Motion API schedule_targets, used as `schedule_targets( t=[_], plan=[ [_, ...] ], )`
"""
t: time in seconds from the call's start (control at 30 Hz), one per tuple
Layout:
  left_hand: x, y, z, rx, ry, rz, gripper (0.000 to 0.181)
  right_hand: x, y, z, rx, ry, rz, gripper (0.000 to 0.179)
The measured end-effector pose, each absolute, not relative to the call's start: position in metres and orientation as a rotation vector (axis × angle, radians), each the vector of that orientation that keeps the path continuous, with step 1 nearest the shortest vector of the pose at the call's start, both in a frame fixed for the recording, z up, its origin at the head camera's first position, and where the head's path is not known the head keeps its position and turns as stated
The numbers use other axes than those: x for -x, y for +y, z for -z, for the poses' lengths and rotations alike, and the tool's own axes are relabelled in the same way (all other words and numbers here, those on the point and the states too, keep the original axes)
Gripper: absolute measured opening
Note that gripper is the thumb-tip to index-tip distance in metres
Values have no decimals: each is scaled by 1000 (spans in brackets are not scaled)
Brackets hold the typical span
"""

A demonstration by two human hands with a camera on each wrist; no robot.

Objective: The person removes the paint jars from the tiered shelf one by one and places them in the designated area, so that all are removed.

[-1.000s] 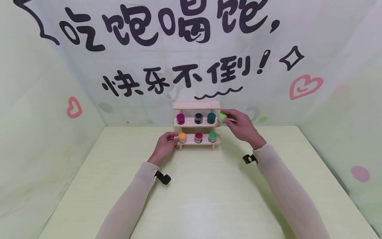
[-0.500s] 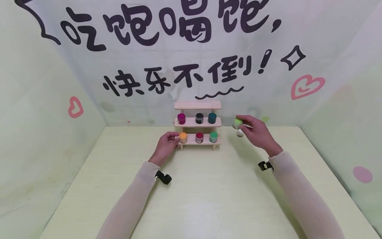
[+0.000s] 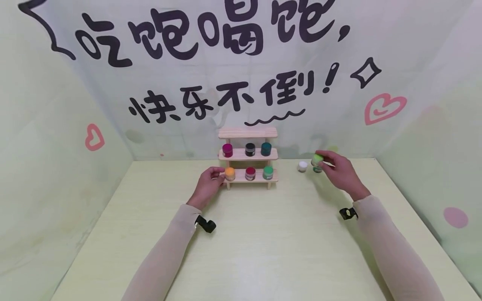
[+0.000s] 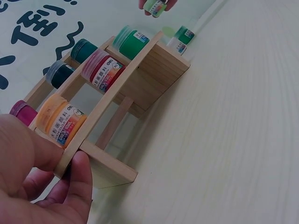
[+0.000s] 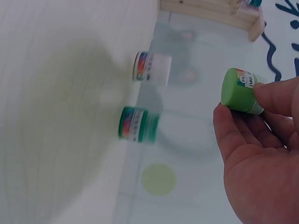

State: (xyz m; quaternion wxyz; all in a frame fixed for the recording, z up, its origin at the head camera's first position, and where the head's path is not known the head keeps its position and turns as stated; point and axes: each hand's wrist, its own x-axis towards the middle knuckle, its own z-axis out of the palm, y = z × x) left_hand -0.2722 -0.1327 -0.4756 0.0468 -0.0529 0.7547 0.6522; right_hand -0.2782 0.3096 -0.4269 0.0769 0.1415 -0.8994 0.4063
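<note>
My left hand (image 3: 207,184) grips the left end of the lowest board of a small wooden tiered shelf (image 4: 107,107), thumb above and fingers below, right beside an orange paint jar (image 4: 60,120). A crimson jar (image 3: 250,173) and a green jar (image 3: 268,172) share that board. Magenta (image 3: 227,150), black (image 3: 250,149) and teal (image 3: 265,149) jars stand on the middle board. To the right of the shelf, my right hand (image 3: 340,171) pinches a light green paint jar (image 5: 240,91) between thumb and fingers, held up off the table.
A white-lidded jar (image 3: 302,166) and a dark green jar (image 5: 138,125) stand on the table right of the shelf, near the back edge, below my right hand. Behind them hangs a printed cloth backdrop (image 3: 180,142), with cloth walls on both sides.
My right hand has carried the light green jar from the middle board's right end rightward, over beside the jars on the table. My left hand stays at the shelf.
</note>
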Motion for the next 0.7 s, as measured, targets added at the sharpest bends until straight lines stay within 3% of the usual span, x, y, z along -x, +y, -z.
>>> schedule_targets(
  t=[0.7],
  plan=[
    [275,-134,476,167,2255,-2025,26,300,365,454,-172,-2814,-1185,52]
  ],
)
